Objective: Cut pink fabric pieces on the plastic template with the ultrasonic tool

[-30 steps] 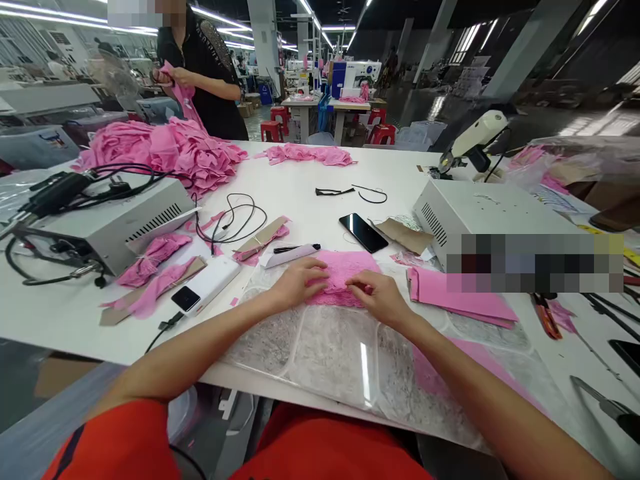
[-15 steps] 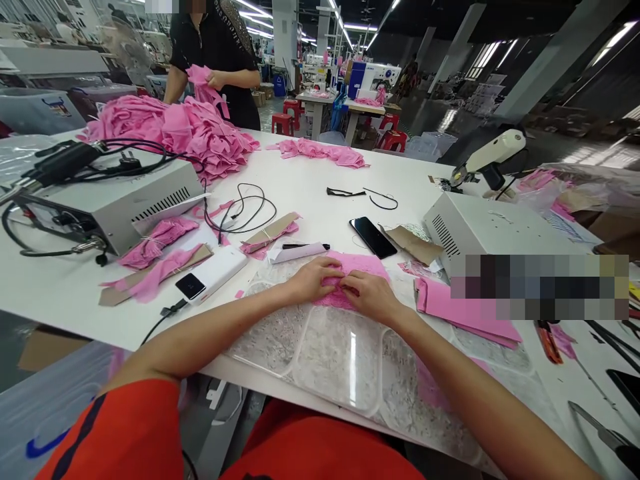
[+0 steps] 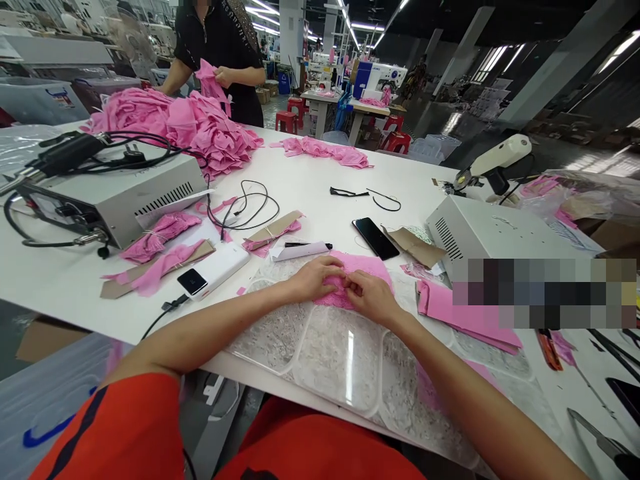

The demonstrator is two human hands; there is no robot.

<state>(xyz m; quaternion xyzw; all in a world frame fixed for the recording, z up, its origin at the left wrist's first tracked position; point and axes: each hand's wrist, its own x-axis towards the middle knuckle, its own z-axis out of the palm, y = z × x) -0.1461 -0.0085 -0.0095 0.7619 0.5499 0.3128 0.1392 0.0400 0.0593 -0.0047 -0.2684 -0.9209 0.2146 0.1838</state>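
A pink fabric piece (image 3: 373, 265) lies flat in front of me, partly on a clear plastic sheet with rounded panels (image 3: 335, 360). My left hand (image 3: 319, 278) rests on its left part, fingers stretched and slightly bent, some spread apart over the cloth. Close beside it, my right hand (image 3: 371, 297) has its thumb and fingertips pinched together at the fabric's middle. Whatever small detail lies between those fingertips is hidden. Just behind the fabric are a rolled white paper (image 3: 303, 251) with a black pen, and a black phone (image 3: 375, 238).
Grey machine boxes stand left (image 3: 145, 190) and right (image 3: 500, 230). A white power bank (image 3: 225, 270), folded pink fabric (image 3: 470, 317), an orange cutter (image 3: 549, 350) and scissors (image 3: 595, 433) lie around. Across the table, a person in black (image 3: 217, 47) handles cloth by a pink heap (image 3: 200, 130).
The view has shifted slightly. My right fingertips have drawn into a tighter pinch on the fabric, while my left hand stays nearly in place. The person opposite still holds pink cloth.
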